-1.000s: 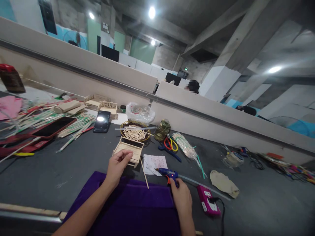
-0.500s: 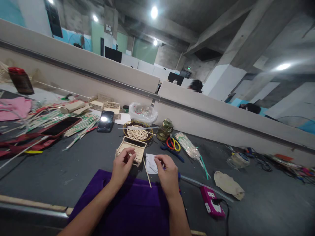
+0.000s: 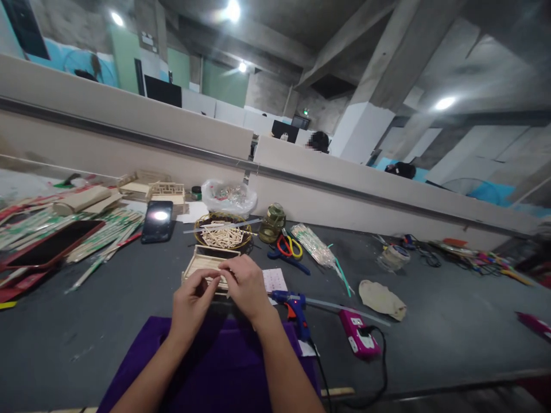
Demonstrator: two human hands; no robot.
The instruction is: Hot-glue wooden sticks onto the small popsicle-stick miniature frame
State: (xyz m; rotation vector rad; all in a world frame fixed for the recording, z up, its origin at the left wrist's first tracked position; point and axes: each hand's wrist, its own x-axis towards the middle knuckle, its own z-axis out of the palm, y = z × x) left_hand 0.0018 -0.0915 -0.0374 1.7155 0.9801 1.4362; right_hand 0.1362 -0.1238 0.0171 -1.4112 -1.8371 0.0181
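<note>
My left hand and my right hand meet at the near side of a small model built from thin wooden sticks. Thumb and fingers of each are pinched together. Whatever lies between the fingertips is too small to make out. The hands cover the model's front; its slatted surface and raised back rail show behind them. To the right of my right hand lies a blue glue gun with an orange trigger, beside a printed paper.
Behind the model, a basket holds cut sticks, near a green glass jar. Scissors and a bag of sticks lie rightward. A pink power strip, a cloth, a phone and more stick models are around.
My right hand has moved left to join my left hand at the model's front. The glue gun has come into view as it moved away. The camera view has turned right.
</note>
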